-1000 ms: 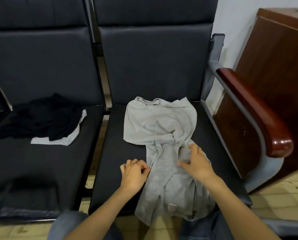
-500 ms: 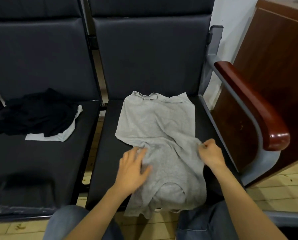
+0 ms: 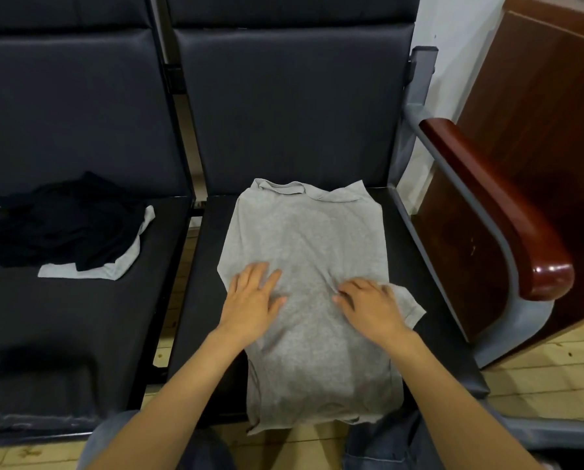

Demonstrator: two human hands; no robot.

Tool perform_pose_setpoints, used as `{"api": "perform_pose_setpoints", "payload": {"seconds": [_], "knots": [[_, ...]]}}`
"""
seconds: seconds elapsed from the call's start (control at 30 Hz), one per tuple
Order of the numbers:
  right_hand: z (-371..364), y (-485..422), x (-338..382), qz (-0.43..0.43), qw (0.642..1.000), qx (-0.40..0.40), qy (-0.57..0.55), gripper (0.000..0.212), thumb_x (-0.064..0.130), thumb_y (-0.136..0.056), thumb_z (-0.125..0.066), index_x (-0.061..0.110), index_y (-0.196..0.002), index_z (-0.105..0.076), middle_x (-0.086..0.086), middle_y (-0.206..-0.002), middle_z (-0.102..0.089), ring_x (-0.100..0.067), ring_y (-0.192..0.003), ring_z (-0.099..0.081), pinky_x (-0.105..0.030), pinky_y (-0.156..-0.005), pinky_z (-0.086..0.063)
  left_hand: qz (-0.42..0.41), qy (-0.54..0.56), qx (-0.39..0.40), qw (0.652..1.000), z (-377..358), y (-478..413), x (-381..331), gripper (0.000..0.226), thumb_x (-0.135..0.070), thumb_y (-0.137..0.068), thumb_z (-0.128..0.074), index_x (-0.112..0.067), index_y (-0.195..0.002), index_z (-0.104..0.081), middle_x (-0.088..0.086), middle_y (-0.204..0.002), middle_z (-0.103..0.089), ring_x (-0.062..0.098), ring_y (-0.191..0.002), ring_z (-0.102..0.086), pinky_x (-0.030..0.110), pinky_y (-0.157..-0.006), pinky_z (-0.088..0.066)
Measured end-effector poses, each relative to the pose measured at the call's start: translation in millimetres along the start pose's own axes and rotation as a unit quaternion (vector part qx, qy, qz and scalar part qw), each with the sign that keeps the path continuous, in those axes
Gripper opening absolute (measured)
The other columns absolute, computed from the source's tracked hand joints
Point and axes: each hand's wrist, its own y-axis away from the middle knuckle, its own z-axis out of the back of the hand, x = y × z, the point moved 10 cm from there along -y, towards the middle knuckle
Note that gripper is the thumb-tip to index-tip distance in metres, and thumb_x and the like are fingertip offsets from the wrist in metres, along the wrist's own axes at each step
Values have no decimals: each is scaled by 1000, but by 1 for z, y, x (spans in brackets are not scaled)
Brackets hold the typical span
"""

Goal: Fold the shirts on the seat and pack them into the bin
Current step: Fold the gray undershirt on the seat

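One head-worn camera looks forward and steeply down, close above the seat [image 3: 202, 300].

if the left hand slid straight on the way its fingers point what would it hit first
The left hand lies flat on the grey shirt; ahead is only more shirt, then probably the backrest.

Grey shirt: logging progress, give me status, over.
Left hand flat on grey shirt, right hand resting on it. Shirt spread on seat, one sleeve out. Dark clothes lie on next seat; no bin in view.
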Motion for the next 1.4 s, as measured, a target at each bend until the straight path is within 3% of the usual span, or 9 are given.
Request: {"api": "perform_pose_setpoints", "payload": {"seconds": [0.1,0.17,0.37,0.53,0.73,1.07,1.2,1.3,1.4], "knots": [[19,3,-2,-33,998,-56,3,53,53,-99,-27,20,-96,-69,1,-101,-62,-18,-101,-55,-41,-106,-29,65,3,4,998,5,-1,17,52,-51,-99,-24,-19,-120,-59,5,-102,-68,24,-100,-60,31,-93,-37],[26,1,-4,-23,995,-90,-20,44,50,-99,-32,21,-110,-64,1,-116,-54,-19,-112,-47,-36,-102,-32,92,72,-75,990,20,1,27,40,-42,-100,-34,-17,-113,-61,7,-80,-68,25,-78,-63,32,-74,-45],[-15,-10,-9,-35,999,25,-31,51,46,-101,-30,24,-147,-28,-3,-154,-22,-22,-143,-16,-39,-115,-14,60,20,45,997,-23,-5,32,55,-46,-100,-32,-23,-150,-23,2,-156,-18,23,-144,-15,40,-117,-11],[2,-13,-33,-154,988,-18,4,53,50,-99,-29,18,-141,-32,-9,-142,-37,-28,-129,-34,-46,-104,-31,67,140,-92,984,11,-9,28,28,-33,-97,-49,-17,-113,-65,6,-99,-67,29,-84,-62,38,-78,-50],[-7,-17,22,55,997,-29,37,63,17,-96,-47,33,-150,-20,-5,-157,-8,-28,-145,0,-51,-117,-10,339,140,-64,928,4,-1,119,51,-39,-95,-51,-9,-137,-45,17,-139,-38,37,-127,-29,44,-104,-24],[-35,-19,29,76,996,45,-26,71,60,-85,-3,35,-150,-17,12,-156,-12,-13,-145,-2,-42,-118,-1,333,177,-50,925,1,-60,152,28,-33,-94,-54,-20,-118,-63,14,-127,-52,37,-122,-35,41,-99,-28],[-34,-22,30,59,997,39,-16,58,53,-94,-13,35,-149,-17,12,-155,-12,-14,-143,-4,-43,-117,-2,276,162,-73,945,10,-78,137,17,-31,-93,-55,-20,-96,-67,9,-116,-57,33,-117,-40,40,-96,-27],[-33,-22,31,53,998,33,-13,49,46,-101,-22,37,-149,-17,13,-155,-12,-13,-142,-5,-42,-117,-1,379,281,-195,860,31,-61,172,17,-26,-95,-52,-14,-101,-61,10,-113,-62,31,-116,-47,41,-101,-25],[-34,-20,30,52,998,31,-16,50,48,-100,-19,38,-148,-17,13,-155,-12,-12,-142,-6,-42,-117,-1,516,262,-150,802,22,-36,198,36,-20,-93,-51,-9,-127,-47,17,-140,-41,35,-131,-32,44,-108,-21]]}}
